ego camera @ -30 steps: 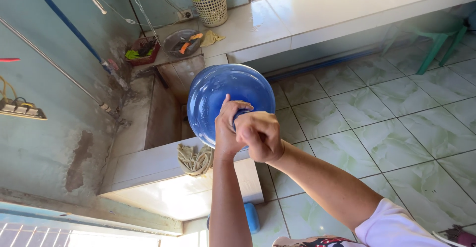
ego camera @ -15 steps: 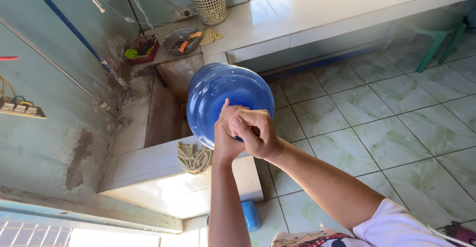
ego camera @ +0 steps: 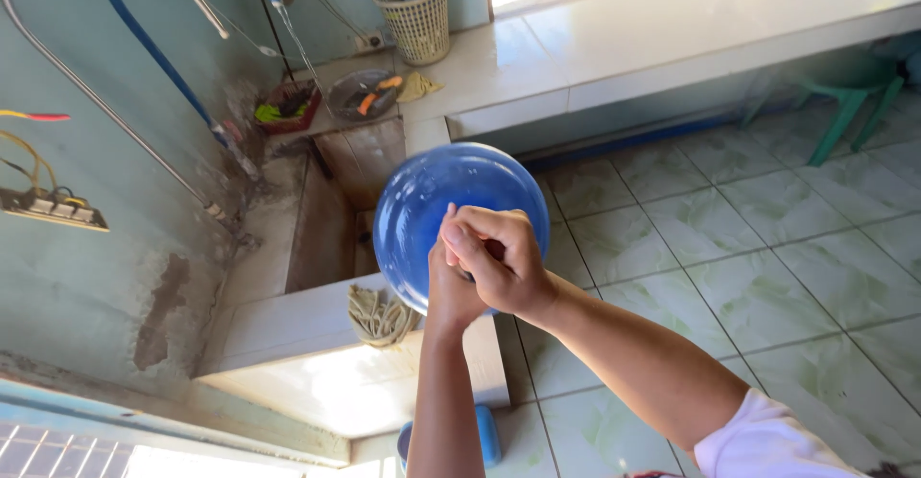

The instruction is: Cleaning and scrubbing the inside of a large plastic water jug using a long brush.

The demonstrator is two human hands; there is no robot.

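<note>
A white tiled worktop (ego camera: 614,46) runs along the wall and bends around a sunken sink (ego camera: 317,224), and a large blue water bottle (ego camera: 422,209) stands on the floor beside the worktop's inner corner, seen from above. The right hand (ego camera: 504,262) and the left hand (ego camera: 451,291) meet over its top, the fingers of both together and clamped around the bottle's neck, which they hide. Smaller things sit at the far corner of the worktop: a woven basket (ego camera: 414,20), a round dish (ego camera: 365,93) and a yellow cloth (ego camera: 418,85).
</note>
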